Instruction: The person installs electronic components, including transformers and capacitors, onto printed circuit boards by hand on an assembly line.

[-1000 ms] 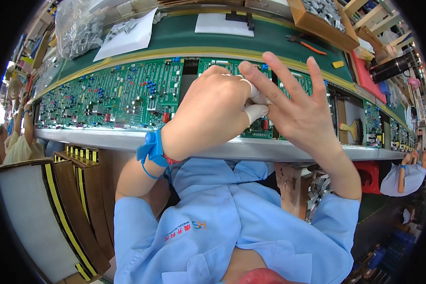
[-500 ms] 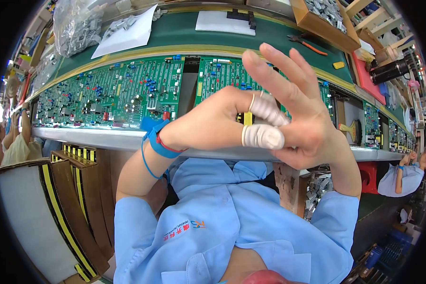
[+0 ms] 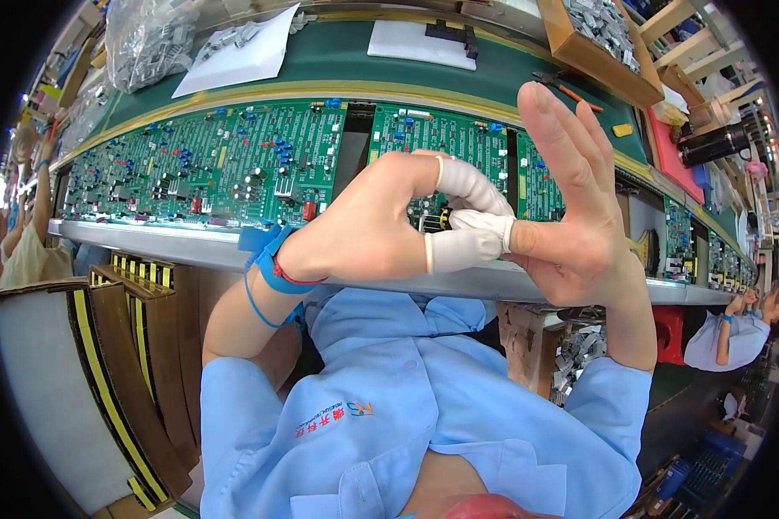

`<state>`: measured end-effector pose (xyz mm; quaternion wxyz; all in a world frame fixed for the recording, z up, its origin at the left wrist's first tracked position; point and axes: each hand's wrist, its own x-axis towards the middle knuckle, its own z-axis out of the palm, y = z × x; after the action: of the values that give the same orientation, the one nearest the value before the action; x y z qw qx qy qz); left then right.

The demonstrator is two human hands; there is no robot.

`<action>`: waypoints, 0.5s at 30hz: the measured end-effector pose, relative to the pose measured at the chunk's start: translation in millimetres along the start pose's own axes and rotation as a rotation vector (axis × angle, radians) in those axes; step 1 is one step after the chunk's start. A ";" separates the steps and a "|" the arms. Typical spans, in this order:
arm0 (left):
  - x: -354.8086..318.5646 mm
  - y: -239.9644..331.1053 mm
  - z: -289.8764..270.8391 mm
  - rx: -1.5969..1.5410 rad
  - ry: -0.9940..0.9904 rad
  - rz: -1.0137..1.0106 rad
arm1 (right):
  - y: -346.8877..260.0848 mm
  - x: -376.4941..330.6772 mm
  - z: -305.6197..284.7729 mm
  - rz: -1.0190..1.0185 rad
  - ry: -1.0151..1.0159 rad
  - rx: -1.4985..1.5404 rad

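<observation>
My left hand (image 3: pixel 365 223) is in front of the row of green circuit boards (image 3: pixel 290 160), with white finger cots on its thumb and index finger. Those two fingertips pinch the white finger cot (image 3: pixel 483 223) on a digit of my right hand, seemingly the thumb. The other fingers of my right hand (image 3: pixel 580 203) stretch upward, bare and holding nothing. A blue wrist strap (image 3: pixel 273 264) and a red cord circle my left wrist. Behind the hands, part of the nearest board and its components are hidden.
A metal rail (image 3: pixel 164 246) runs along the boards' near edge. On the green bench lie orange-handled pliers (image 3: pixel 571 93), a white sheet with metal parts (image 3: pixel 238 52) and a black part on a white pad (image 3: pixel 411 45). Cardboard dividers (image 3: pixel 138 346) stand lower left; co-workers sit at both sides.
Both hands have shifted slightly, and the right fingers now point straighter up. The cot on the right digit has come into view between my left fingertips.
</observation>
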<state>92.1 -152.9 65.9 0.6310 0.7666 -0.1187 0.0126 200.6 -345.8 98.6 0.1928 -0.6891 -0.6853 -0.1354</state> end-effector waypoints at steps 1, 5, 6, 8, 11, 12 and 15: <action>1.6 1.4 0.5 -0.001 -0.002 0.003 | -1.3 -0.3 -1.7 -0.002 -0.004 -0.023; 8.2 9.2 10.0 0.115 0.018 0.155 | -5.7 -0.5 -4.2 -0.005 -0.057 -0.072; 9.4 12.8 12.1 0.207 0.025 0.235 | -7.5 0.1 1.9 -0.031 -0.059 -0.026; 13.1 23.9 9.5 0.139 -0.006 0.093 | -12.5 3.7 8.5 0.001 -0.014 -0.060; 15.6 31.6 5.0 0.139 -0.043 -0.077 | -4.7 2.6 16.0 0.022 0.051 -0.239; 12.3 25.0 8.5 0.042 0.086 -0.008 | -6.6 1.9 11.5 0.051 0.020 -0.240; 14.0 21.8 1.2 -0.084 0.193 0.005 | -0.7 -6.3 3.6 0.079 0.051 -0.293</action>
<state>101.2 -160.2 89.1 0.6711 0.7342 -0.0597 0.0831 199.4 -349.8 92.6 0.1129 -0.7326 -0.6254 -0.2437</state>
